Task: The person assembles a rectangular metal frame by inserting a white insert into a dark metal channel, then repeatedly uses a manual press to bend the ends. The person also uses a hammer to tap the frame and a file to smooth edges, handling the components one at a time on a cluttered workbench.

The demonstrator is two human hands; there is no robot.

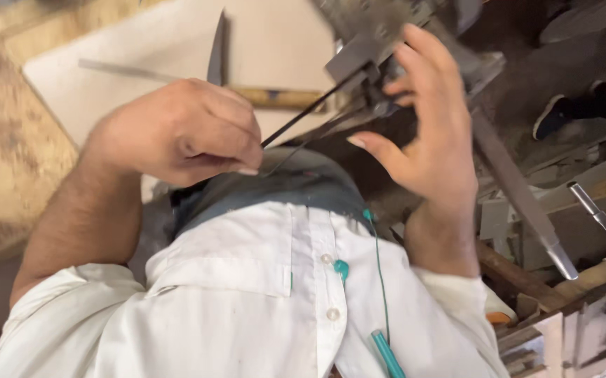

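Observation:
My left hand (184, 133) is closed, pinching the end of a thin black rod (303, 115) between thumb and fingers. The rod runs up and right to a grey metal clamp (366, 42) at the top of the view. My right hand (429, 133) is beside the clamp with fingers spread and curled; its fingertips are near the clamp's jaw and hold nothing. A second thin dark wire (317, 136) lies just below the rod. Below both hands are my white shirt (261, 301) and dark trousers (282, 185).
A white board (142, 56) lies behind my left hand with a dark blade (216, 49) and a wooden handle (278, 98) on it. A long metal file (520, 192) and another steel tool (604, 224) lie among wood scraps at right. Another person's dark shoe (553, 115) shows at upper right.

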